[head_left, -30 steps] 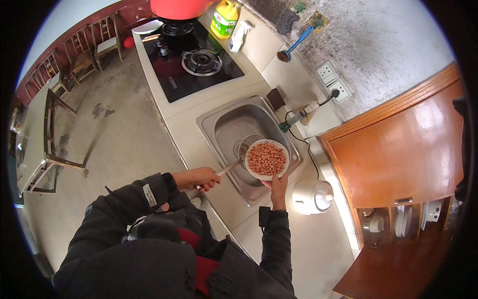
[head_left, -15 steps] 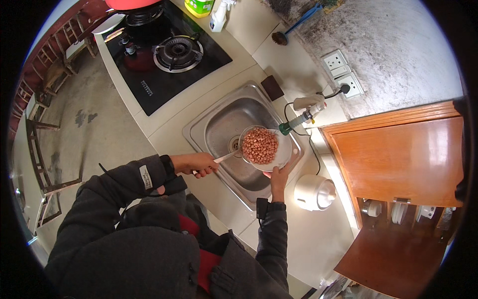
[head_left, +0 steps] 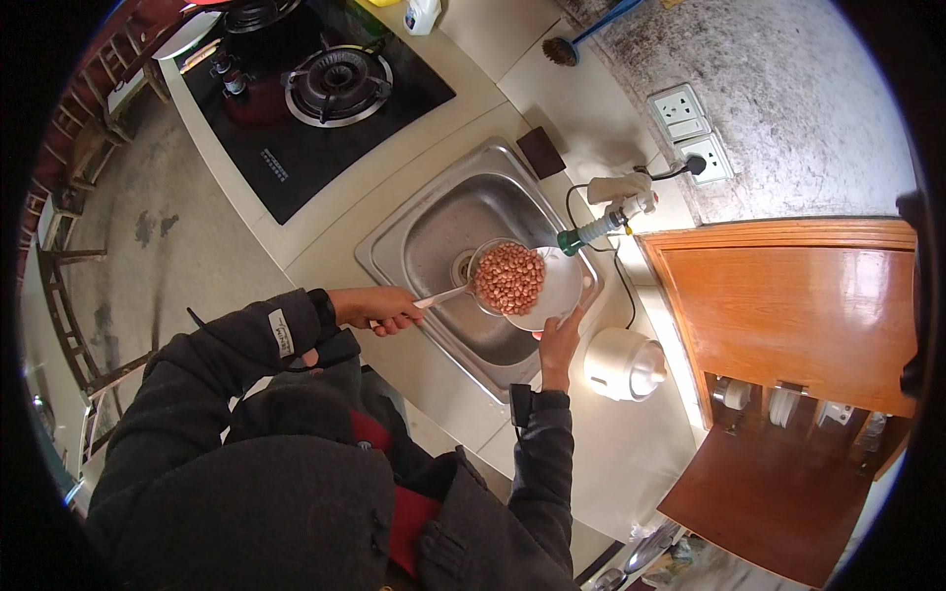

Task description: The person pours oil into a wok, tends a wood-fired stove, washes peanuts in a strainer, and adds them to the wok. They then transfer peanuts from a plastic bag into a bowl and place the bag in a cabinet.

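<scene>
Peanuts [head_left: 509,279] over sink [head_left: 458,219], right hand [head_left: 560,345] nearer;
left hand [head_left: 386,307] grips strainer handle [head_left: 441,295], pointing rightward; right hand grips white plate's [head_left: 565,286] rim.

Pale ctr [head_left: 631,473] | 1 blk hob [head_left: 335,91] | 1 s/s sink [head_left: 443,217], inset | wht pot [head_left: 619,364]

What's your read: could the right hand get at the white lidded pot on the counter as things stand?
Probably not without freeing it first: the right hand is holding the white dish. Otherwise the white lidded pot looks close by, with nothing visible between.
</scene>
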`<state>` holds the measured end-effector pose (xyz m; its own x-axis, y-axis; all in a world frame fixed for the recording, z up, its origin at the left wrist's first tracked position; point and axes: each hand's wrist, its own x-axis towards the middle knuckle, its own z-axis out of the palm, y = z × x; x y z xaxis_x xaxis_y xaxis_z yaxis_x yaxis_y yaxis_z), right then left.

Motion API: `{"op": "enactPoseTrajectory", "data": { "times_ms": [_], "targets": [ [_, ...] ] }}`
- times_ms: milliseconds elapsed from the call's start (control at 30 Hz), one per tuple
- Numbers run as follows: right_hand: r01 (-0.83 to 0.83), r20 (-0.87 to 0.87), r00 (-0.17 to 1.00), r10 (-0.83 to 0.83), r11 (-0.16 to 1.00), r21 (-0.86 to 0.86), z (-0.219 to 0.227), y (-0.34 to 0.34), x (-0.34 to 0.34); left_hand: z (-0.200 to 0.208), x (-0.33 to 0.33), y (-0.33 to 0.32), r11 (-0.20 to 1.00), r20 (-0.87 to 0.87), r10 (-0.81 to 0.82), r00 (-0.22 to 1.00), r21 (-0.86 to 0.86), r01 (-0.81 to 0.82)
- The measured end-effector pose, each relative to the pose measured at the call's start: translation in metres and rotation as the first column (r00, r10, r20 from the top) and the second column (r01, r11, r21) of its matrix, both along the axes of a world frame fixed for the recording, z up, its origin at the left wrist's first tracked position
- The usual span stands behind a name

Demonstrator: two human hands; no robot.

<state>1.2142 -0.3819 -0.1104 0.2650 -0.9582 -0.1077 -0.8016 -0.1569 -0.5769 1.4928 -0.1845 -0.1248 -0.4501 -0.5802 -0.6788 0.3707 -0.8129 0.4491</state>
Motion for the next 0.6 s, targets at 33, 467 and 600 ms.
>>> {"op": "enactPoseTrajectory", "data": {
  "times_ms": [33, 467, 600],
  "targets": [
    [-0.012, -0.032, 0.999, 0.011, 1.0, -0.028, 0.0, 0.0, 0.001, -0.001, 0.0, 0.001, 1.0, 0.0, 0.001, 1.0, -0.003, -0.001],
    [-0.094, -0.24, 0.97, 0.037, 0.969, -0.229, 0.023, 0.0, 0.005, -0.011, 0.003, 0.008, 0.998, -0.051, -0.026, 0.998, -0.056, 0.023],
    [-0.093, -0.24, 0.97, 0.031, 0.964, -0.249, 0.02, -0.001, -0.002, -0.015, 0.004, 0.01, 0.999, -0.053, -0.016, 0.998, -0.044, 0.014]
  ]
}}
